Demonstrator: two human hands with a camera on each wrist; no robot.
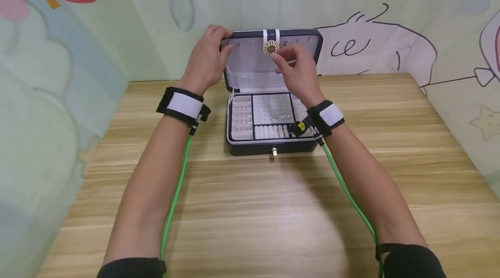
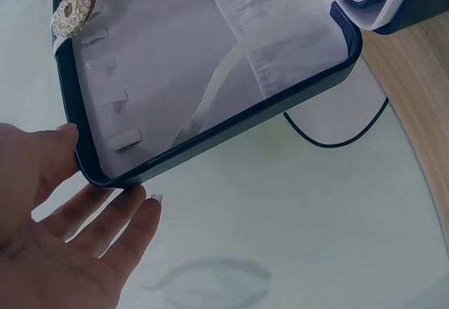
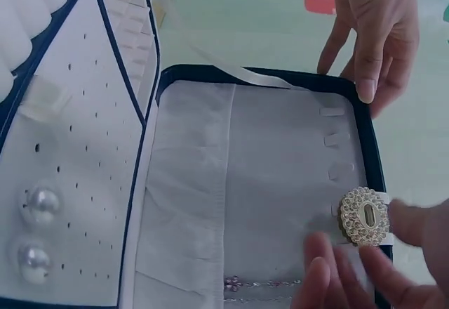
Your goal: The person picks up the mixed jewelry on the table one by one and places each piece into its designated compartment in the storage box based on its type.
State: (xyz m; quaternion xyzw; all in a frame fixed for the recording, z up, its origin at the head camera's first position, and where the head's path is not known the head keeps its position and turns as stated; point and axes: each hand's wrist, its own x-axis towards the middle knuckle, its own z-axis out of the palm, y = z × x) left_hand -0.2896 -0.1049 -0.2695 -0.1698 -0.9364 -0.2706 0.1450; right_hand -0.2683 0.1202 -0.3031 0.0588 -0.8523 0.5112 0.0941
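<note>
A navy jewelry box [image 1: 250,148] stands with its lid [image 1: 320,45] raised, showing a pale lining. My left hand [image 1: 205,58] grips the lid's upper left corner, thumb on the front rim and fingers behind; the left wrist view shows this hand [image 2: 77,225] around the corner. At the middle of the lid's top edge hangs an ornate, jeweled oval clasp [image 1: 271,47] on a strap. My right hand [image 1: 298,71] pinches the clasp by its lower edge. Seen from the right wrist, thumb and fingers meet the clasp [image 3: 365,215] at its side and bottom.
The box base has small compartments [image 1: 241,117], a perforated earring panel [image 1: 269,106] with pearl earrings [image 3: 43,204], and white ring rolls [image 1: 267,132]. A white ribbon [image 3: 245,76] joins lid and base. Fine necklaces [image 3: 263,284] hang in the lid. The wooden table [image 1: 250,208] meets a patterned wall covering.
</note>
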